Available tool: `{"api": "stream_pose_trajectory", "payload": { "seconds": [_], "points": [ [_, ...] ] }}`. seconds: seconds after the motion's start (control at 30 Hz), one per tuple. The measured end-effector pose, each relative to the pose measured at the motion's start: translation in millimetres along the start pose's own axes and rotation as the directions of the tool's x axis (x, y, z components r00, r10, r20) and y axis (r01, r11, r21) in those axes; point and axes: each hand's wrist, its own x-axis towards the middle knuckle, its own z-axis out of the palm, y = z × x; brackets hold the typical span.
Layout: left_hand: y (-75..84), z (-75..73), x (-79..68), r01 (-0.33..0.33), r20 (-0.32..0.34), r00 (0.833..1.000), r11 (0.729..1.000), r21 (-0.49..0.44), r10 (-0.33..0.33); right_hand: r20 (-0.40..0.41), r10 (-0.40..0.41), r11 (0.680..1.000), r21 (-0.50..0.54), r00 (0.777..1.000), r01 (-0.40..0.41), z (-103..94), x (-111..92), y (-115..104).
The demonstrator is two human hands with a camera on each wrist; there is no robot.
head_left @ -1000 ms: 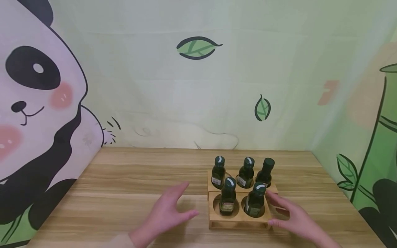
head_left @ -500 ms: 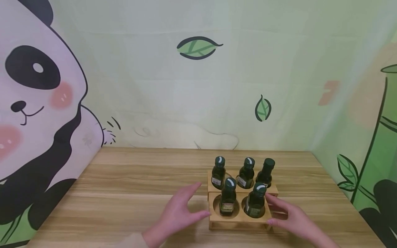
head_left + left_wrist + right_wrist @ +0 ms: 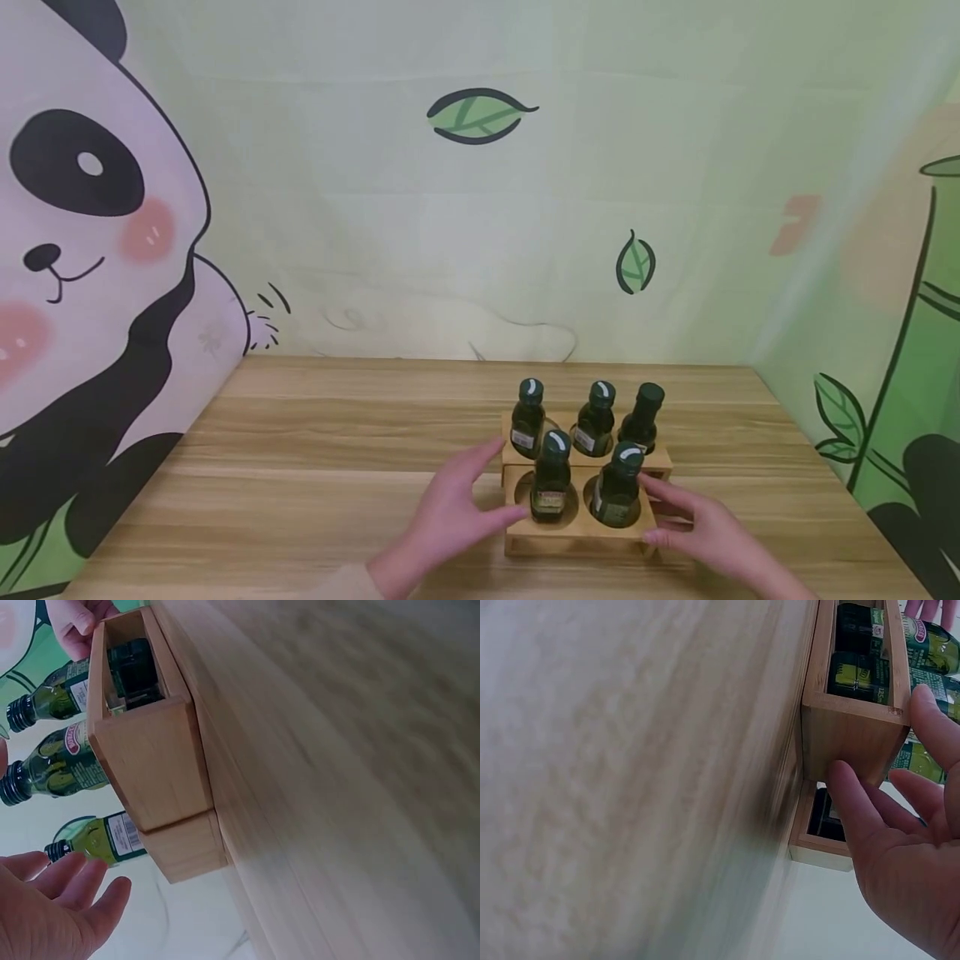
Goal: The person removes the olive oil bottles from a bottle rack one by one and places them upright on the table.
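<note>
A two-tier wooden rack (image 3: 581,546) stands on the table, holding several dark green, dark-capped glass bottles in round holes. Two are in front, a left bottle (image 3: 551,492) and a right bottle (image 3: 617,496); the others sit in the raised back row. My left hand (image 3: 450,517) is at the rack's left side, fingers spread, thumb over the front left corner; in the left wrist view its fingers (image 3: 109,904) look apart from the wooden side panel (image 3: 154,769). My right hand (image 3: 701,529) touches the rack's right side, with fingertips against the end panel (image 3: 851,735) and thumb by the upper edge.
The wood-grain table (image 3: 337,417) stretches left and right of the rack. Behind it hangs a pale green backdrop (image 3: 337,167) with a printed panda (image 3: 90,250) on the left, leaves, and a bamboo stalk (image 3: 930,350) on the right.
My left hand has moved right, from beside the rack up to its left edge. The right hand has shifted slightly left along the rack's side. Rack and bottles have stayed in place.
</note>
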Motion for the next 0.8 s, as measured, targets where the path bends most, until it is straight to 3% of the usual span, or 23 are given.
{"api": "stream_pose_trajectory", "payload": {
  "seconds": [0.2,0.63,0.8],
  "points": [
    [5.4,5.5,4.7,0.013,0.011,1.0,0.999,-0.045,-0.012,-0.002,0.037,0.999,0.01,0.999,-0.037,0.3,0.7,0.3],
    [14.2,14.7,14.3,-0.032,-0.007,0.999,0.997,-0.072,0.032,0.007,0.073,0.997,-0.016,0.997,-0.073,-0.4,-0.7,-0.8],
    [18.0,18.0,19.6,-0.004,0.004,1.0,0.992,-0.123,0.004,0.013,0.097,0.995,0.0,0.995,-0.097,0.3,-0.6,-1.1]
  ]
}}
